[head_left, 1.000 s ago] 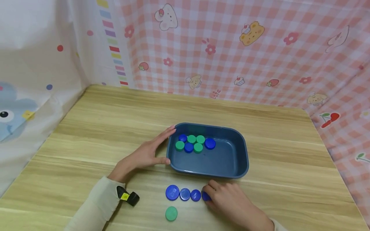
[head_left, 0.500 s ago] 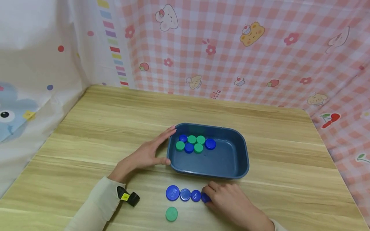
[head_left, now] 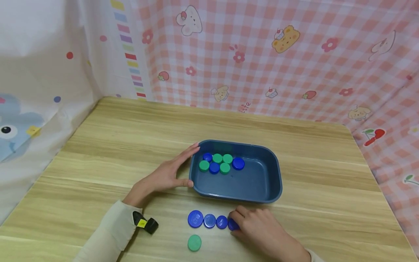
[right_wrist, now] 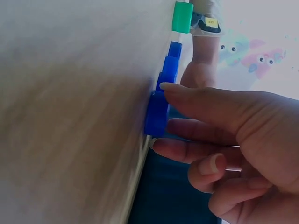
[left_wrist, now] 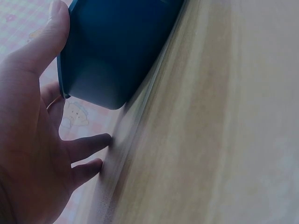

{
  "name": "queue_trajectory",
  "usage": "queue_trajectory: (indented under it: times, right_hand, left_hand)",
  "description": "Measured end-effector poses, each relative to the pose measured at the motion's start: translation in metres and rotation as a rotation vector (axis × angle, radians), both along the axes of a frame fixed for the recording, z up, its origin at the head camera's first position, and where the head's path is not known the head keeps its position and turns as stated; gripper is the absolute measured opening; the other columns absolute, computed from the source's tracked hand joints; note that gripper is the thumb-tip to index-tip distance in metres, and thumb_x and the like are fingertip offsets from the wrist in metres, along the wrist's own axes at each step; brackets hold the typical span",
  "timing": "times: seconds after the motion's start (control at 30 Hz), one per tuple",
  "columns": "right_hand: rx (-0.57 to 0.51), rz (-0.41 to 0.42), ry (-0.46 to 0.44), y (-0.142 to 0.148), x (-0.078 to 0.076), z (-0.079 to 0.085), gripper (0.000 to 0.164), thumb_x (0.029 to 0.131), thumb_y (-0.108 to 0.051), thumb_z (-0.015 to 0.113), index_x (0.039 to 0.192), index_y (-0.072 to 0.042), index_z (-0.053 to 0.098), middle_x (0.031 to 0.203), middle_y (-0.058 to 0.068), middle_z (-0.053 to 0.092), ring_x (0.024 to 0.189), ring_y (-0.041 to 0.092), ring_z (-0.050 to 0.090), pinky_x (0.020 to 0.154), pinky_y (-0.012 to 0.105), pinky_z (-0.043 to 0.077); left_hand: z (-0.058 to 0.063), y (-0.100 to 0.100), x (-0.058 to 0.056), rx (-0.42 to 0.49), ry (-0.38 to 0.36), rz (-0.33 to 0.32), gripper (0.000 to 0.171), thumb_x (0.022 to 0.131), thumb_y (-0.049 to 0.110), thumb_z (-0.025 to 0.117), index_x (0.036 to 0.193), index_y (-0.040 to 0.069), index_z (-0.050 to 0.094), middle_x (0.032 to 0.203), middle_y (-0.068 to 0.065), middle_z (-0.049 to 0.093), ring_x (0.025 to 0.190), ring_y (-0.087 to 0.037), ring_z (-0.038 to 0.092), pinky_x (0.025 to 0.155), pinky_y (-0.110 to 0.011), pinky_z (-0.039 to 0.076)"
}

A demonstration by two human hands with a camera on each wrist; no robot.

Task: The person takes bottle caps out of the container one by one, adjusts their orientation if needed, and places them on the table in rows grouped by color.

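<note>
My left hand point(head_left: 165, 174) spans the left end of a dark blue tray point(head_left: 235, 198), its straight fingers and thumb touching the rim. Also visible in the left wrist view is the tray's outer wall point(left_wrist: 112, 70) beside the thumb. Below the tray my right hand point(head_left: 265, 229) pinches a blue bottle cap point(head_left: 233, 224) lying on the table, thumb on one side and fingers on the other. That cap point(right_wrist: 157, 114) ends a row with three more blue caps: a large one point(head_left: 195, 219), a smaller one point(head_left: 209, 221) and another point(head_left: 222, 222).
A lone green cap point(head_left: 194, 242) lies below the row. Inside the tray, several green caps point(head_left: 217, 158) and blue caps point(head_left: 238, 163) stand in its left half. The wooden table point(head_left: 147, 120) meets a patterned curtain point(head_left: 248, 58) behind and at both sides.
The right thumb has shifted slightly toward the near side of the blue cap, which shows a little more. The left hand, the tray and the other caps hold still.
</note>
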State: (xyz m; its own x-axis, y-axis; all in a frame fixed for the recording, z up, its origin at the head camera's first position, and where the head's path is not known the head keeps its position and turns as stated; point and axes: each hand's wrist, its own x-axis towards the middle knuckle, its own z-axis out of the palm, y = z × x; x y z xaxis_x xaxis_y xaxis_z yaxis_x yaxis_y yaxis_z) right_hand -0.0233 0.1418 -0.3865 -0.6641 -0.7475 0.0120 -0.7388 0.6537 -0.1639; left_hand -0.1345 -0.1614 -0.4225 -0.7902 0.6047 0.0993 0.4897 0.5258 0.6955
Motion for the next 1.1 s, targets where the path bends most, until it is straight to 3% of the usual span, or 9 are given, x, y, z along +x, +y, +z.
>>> queue_trajectory:
  times: [0.17, 0.37, 0.47, 0.7, 0.9, 1.1]
  right_hand:
    - [-0.033, -0.023, -0.001, 0.002, 0.001, 0.006, 0.025, 0.083, -0.032, 0.074, 0.101, -0.014, 0.069, 0.083, -0.007, 0.057, 0.061, 0.002, 0.047, 0.049, 0.017, 0.038]
    - [-0.079, -0.039, -0.020, 0.005, -0.001, 0.018, 0.023, 0.088, -0.032, 0.070, 0.106, -0.016, 0.068, 0.090, -0.009, 0.059, 0.067, 0.002, 0.048, 0.060, 0.020, 0.047]
    - [-0.091, -0.051, -0.024, 0.007, -0.001, 0.025, 0.023, 0.089, -0.030, 0.069, 0.107, -0.017, 0.068, 0.090, -0.009, 0.058, 0.064, 0.000, 0.046, 0.057, 0.018, 0.046]
    - [-0.171, -0.074, 0.109, 0.013, -0.002, 0.036, 0.021, 0.087, -0.029, 0.071, 0.105, -0.018, 0.068, 0.091, -0.009, 0.061, 0.059, -0.001, 0.048, 0.049, 0.015, 0.040]
    - [-0.208, -0.067, 0.208, 0.018, -0.007, 0.043, 0.026, 0.095, -0.039, 0.057, 0.106, -0.017, 0.068, 0.092, -0.006, 0.063, 0.058, 0.000, 0.050, 0.046, 0.014, 0.038]
    - [-0.248, -0.043, 0.288, 0.022, -0.021, 0.050, 0.022, 0.089, -0.033, 0.067, 0.102, -0.016, 0.068, 0.091, -0.006, 0.062, 0.052, 0.000, 0.046, 0.041, 0.013, 0.032]
  left_hand:
    - [0.000, 0.000, -0.001, -0.006, 0.002, 0.004, 0.098, 0.080, 0.040, 0.077, 0.154, 0.030, 0.015, 0.158, 0.018, 0.003, 0.142, -0.022, 0.020, 0.105, -0.056, 0.031]
    - [0.001, -0.001, -0.001, -0.006, 0.009, 0.002, 0.097, 0.080, 0.040, 0.077, 0.154, 0.029, 0.015, 0.158, 0.018, 0.003, 0.142, -0.023, 0.021, 0.104, -0.057, 0.031]
    - [0.001, 0.000, -0.001, -0.001, 0.010, -0.003, 0.097, 0.080, 0.040, 0.077, 0.154, 0.029, 0.015, 0.158, 0.017, 0.004, 0.142, -0.024, 0.021, 0.104, -0.057, 0.031]
    - [-0.001, 0.001, 0.000, 0.004, 0.007, -0.009, 0.097, 0.080, 0.040, 0.076, 0.154, 0.031, 0.014, 0.158, 0.018, 0.003, 0.142, -0.023, 0.021, 0.104, -0.057, 0.031]
    - [0.000, 0.001, 0.000, 0.008, 0.004, -0.006, 0.097, 0.080, 0.036, 0.077, 0.154, 0.027, 0.016, 0.158, 0.017, 0.003, 0.142, -0.024, 0.020, 0.104, -0.058, 0.031]
    - [0.001, 0.002, 0.000, 0.009, 0.008, -0.007, 0.097, 0.080, 0.036, 0.077, 0.154, 0.029, 0.015, 0.159, 0.017, 0.003, 0.142, -0.024, 0.020, 0.104, -0.057, 0.032]
